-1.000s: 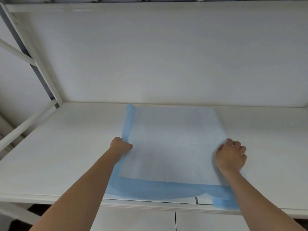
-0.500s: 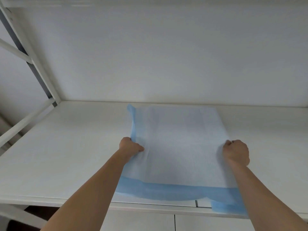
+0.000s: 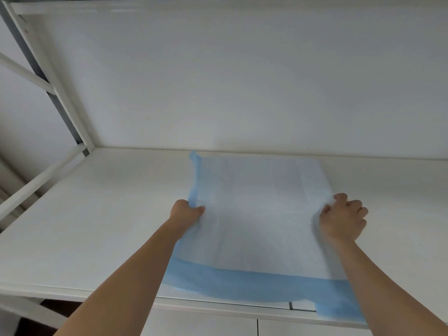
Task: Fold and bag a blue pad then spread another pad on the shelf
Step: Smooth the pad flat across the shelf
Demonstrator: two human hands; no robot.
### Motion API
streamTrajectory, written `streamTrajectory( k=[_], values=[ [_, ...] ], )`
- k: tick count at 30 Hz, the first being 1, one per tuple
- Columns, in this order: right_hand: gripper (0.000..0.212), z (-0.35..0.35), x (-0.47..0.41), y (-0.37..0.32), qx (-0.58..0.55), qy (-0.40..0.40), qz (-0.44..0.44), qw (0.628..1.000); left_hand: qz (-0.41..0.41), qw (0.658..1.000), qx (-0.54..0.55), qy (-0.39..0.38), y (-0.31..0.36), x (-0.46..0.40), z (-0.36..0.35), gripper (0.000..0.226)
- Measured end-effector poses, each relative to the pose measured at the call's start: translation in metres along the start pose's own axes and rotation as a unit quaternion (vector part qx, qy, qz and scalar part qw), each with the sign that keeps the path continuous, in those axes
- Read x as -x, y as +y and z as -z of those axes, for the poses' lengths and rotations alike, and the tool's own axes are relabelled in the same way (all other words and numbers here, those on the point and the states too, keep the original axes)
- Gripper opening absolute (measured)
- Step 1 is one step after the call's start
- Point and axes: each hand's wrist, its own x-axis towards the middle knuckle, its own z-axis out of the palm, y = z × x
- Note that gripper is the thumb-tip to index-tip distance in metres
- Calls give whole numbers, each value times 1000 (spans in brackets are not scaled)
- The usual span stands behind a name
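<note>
Here, both hands (image 3: 186, 213) (image 3: 343, 220) gripping pad (image 3: 257, 214), unlabelled

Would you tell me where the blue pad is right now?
The blue pad lies on the white shelf, right of centre, held by the left hand and right hand.

A white, smooth-surfaced shelf (image 3: 97, 238) in a white metal frame carries one thing: a thin rectangular pad (image 3: 257, 226), pale white in the middle with a blue border. The pad lies mostly flat, its near blue edge hanging over the shelf's front lip.
</note>
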Motion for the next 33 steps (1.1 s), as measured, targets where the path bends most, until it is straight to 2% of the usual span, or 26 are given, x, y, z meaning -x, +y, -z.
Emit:
streamTrajectory(
  k=[4,7,9,11,14,16,20,22,25,28,33],
  values=[
    [38,-13,20,-28,-30,-60,136,988,-1,999,25,43,0,-6,1,23],
    [39,-23,28,-42,-33,-85,185,978,2,999,17,47,1,-7,1,20],
    [40,-25,24,-43,-5,-80,157,984,3,998,-14,54,3,-5,2,19],
    [40,-22,14,-37,9,-51,91,995,-5,988,-118,100,5,-3,3,32],
    [34,-14,1,-25,12,-21,-8,1000,-93,951,-234,182,13,2,-3,44],
    [33,-10,-6,-19,29,-22,-50,998,-142,947,-245,151,18,1,-15,38],
    [31,-8,-15,-7,-31,-57,-114,991,-132,959,-247,47,16,-4,-38,31],
    [26,-8,-22,3,-90,-75,-131,984,-123,962,-239,49,14,-6,-44,22],
    [30,-3,-29,10,-168,-78,-139,973,-112,971,-204,59,16,-9,-48,4],
    [25,1,-29,11,-204,-60,-148,966,-109,974,-189,57,16,-10,-48,27],
    [20,2,-38,13,-218,-63,-170,959,-120,976,-170,55,14,-12,-44,38]
  ],
)
